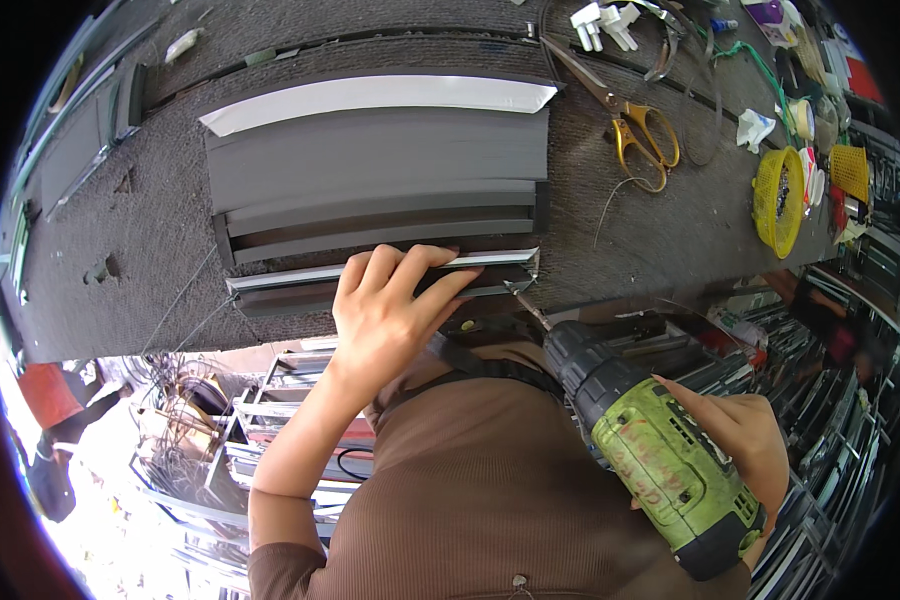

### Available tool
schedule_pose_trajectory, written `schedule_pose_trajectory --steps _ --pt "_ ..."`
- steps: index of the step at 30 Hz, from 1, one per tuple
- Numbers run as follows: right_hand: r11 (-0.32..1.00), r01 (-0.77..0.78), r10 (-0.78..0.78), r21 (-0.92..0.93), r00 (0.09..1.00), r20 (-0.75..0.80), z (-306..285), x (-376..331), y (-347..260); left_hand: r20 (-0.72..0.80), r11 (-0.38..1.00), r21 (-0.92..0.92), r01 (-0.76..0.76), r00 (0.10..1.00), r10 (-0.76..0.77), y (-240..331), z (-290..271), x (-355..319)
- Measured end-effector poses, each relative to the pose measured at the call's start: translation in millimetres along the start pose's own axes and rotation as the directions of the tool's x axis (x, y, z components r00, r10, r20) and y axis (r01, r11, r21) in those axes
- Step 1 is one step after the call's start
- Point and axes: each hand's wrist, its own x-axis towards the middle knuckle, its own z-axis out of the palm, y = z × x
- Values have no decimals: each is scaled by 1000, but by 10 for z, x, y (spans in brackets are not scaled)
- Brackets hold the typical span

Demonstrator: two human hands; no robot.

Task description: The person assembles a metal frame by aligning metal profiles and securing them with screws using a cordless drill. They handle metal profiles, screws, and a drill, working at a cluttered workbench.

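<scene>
My left hand (pixel 382 310) grips a long dark metal profile (pixel 300 277) with a pale strip, lying along the table's front edge. Its fingers reach over the profile and the thumb lies on the near side. In my right hand (pixel 745 435) is a green and black cordless drill (pixel 660 460), its handle mostly hidden. The bit (pixel 528 307) points up and left, its tip at the profile's right end; I cannot tell whether they touch. Just beyond lies a grey slatted metal panel (pixel 380 165) with a white strip (pixel 380 100) along its far side.
Scissors with gold handles (pixel 645 145) lie right of the panel. A yellow basket (pixel 778 205) of small parts stands at the right, near crumpled white paper (pixel 755 130). White plastic pieces (pixel 605 25) sit at the back. Racks of metal lengths (pixel 820 470) fill the lower right.
</scene>
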Motion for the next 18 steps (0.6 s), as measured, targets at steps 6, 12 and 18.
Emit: schedule_pose_trajectory --steps 6,12,18 --pt "983 -182 183 -22 966 181 -89 -52 -137 -25 998 -56 7 1000 -8 5 -3 -47" --pt "745 -457 518 486 855 8 127 -342 -445 -77 995 -93 -22 997 15 51 -31 -146" --pt "826 -502 514 256 857 21 229 -521 -151 -126 994 -91 -59 991 47 43 19 -193"
